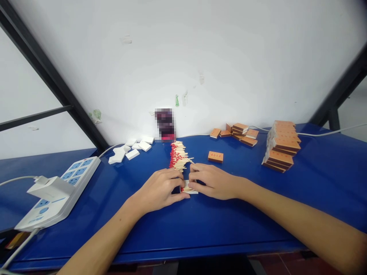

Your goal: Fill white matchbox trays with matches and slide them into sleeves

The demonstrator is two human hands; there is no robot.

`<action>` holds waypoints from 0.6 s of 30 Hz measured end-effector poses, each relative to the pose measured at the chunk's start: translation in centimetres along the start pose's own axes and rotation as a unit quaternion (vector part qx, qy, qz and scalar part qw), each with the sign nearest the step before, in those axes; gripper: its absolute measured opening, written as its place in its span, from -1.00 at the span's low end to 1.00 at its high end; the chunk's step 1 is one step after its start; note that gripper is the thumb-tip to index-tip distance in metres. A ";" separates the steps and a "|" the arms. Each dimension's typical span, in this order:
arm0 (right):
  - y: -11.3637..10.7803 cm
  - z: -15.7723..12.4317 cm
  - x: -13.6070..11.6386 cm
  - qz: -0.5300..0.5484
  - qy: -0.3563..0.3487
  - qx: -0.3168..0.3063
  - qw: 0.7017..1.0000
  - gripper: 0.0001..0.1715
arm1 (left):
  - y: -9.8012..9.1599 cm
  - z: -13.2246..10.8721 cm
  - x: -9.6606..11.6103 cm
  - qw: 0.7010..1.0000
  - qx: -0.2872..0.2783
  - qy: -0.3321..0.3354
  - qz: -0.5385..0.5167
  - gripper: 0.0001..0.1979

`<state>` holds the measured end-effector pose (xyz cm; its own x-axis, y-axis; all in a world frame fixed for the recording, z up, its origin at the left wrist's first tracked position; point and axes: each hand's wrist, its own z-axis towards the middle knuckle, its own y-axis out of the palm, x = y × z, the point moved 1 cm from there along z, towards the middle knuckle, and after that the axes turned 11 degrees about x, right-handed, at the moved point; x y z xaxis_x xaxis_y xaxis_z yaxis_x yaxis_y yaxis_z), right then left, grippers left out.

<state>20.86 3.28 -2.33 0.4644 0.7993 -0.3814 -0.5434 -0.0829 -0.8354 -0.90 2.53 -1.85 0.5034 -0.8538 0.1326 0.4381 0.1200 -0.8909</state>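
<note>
Both my hands meet at the middle of the blue table (200, 225). My left hand (160, 189) curls round a small white matchbox tray (191, 190) with a few matches in it. My right hand (213, 180) pinches the tray's other end, fingers closed. Just behind the hands lies a heap of red-tipped matches (177, 156). A single orange matchbox (215, 156) lies flat just right of the heap.
Several white inner trays (132, 149) lie at the back left. A white power strip (57, 193) with a plugged adapter sits far left. Stacked orange matchboxes (282, 151) stand at right, more loose ones (237, 133) behind. A white cable (329, 131) runs along the back right edge.
</note>
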 end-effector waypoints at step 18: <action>0.1 0.1 -0.6 -0.003 -0.047 0.016 0.999 -0.78 | 0.0 -0.1 0.0 1.000 -0.001 0.004 0.012 -0.68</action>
<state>20.45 2.86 -2.12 0.4006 0.8523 -0.3363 -0.5630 -0.0606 -0.8242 -0.99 2.45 -1.93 0.5074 -0.8549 0.1077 0.4240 0.1390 -0.8949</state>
